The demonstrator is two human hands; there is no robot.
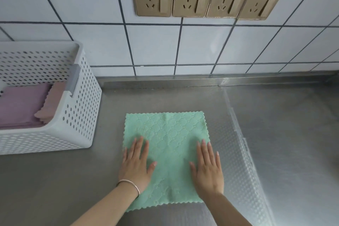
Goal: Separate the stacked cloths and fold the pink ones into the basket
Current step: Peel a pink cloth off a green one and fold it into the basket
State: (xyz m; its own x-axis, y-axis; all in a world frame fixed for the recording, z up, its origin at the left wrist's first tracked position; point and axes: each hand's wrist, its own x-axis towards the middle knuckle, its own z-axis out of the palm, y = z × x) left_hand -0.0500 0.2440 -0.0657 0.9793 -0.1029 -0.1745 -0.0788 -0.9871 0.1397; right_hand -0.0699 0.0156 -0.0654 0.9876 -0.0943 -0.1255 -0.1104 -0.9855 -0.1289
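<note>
Both forearms are seen nearest the camera, reaching forward over the worktop (55, 180). Folded pink cloths (49, 104) are seen in the basket (78, 115) at the far left, lying against its right wall on a mauve layer (20, 108) whose nature cannot be told. No pink cloth is seen outside the basket, so the pink folding is judged done or nearly done. One green cloth (167, 139) is left spread flat at the middle of the worktop, well apart from the basket; no stack is seen.

At the cloth's near left side the left hand (136, 163), a bangle (131, 184) on its wrist, is laid palm down with fingers straight and spread; nothing is gripped. At the near right side the right hand (208, 167) is laid likewise, flat and open in grip, pressing the cloth.
</note>
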